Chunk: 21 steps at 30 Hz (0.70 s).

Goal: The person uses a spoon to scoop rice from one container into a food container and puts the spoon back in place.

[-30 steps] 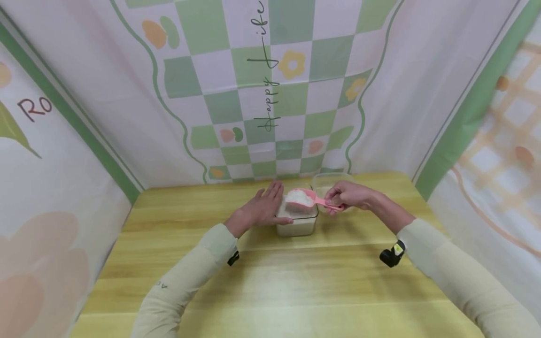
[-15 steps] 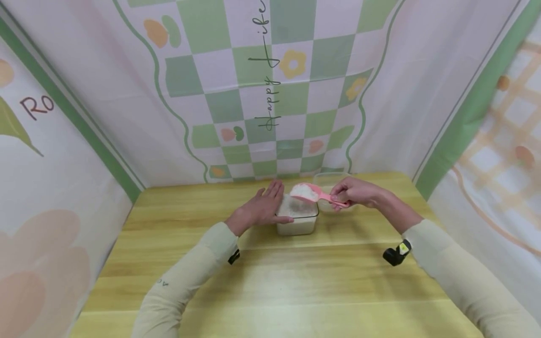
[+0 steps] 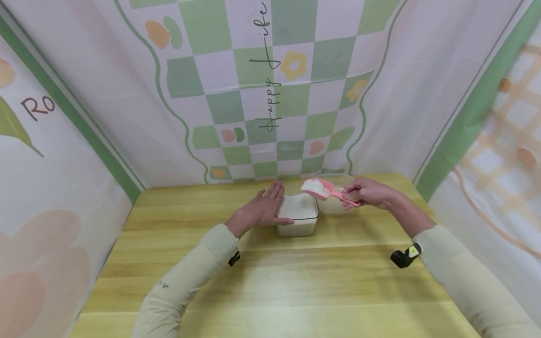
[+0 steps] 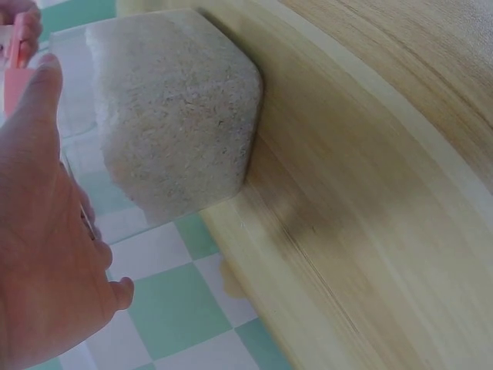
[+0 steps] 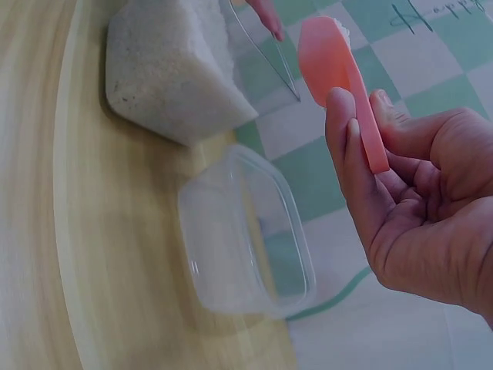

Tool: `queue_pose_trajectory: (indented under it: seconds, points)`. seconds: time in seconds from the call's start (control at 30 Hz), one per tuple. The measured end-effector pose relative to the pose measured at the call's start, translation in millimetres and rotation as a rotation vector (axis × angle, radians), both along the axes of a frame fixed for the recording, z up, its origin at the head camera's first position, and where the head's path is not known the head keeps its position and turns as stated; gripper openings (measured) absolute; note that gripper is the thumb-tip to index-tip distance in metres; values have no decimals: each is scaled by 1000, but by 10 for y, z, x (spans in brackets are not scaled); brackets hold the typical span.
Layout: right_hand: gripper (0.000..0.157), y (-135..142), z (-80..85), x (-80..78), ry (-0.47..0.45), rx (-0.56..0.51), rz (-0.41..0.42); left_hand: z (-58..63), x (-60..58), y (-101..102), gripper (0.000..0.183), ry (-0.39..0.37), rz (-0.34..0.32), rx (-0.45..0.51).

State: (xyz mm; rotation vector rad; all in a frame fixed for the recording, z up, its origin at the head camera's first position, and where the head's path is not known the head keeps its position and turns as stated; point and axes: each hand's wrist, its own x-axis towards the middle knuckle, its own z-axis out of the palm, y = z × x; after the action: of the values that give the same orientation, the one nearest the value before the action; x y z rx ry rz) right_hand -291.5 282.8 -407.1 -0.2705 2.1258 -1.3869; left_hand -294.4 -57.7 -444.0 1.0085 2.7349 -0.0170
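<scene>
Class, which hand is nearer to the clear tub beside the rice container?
Right. The right hand, holding the pink scoop, is close by the clear tub; the left hand rests on the rice container, on the side away from the tub.

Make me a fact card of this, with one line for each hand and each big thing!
Left hand: touches the grain box
Right hand: pinches the pink scoop
Pink scoop: up in the air, heaped with white grains
Grain box: on the table, rice-like grains inside
Clear tub: on the table, right of the grain box
Backdrop: cloth with green and white checks
</scene>
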Motion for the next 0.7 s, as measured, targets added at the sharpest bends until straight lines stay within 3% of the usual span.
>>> queue_pose_trajectory:
  seconds: [0.47, 0.7]
  points:
    - [18, 394, -148, -36, 4, -8, -93, -29, -5, 8, 111, 42, -7, 5]
    - [29, 465, -220, -82, -11, -3, -111, -33, -11, 9, 111, 40, -7, 4]
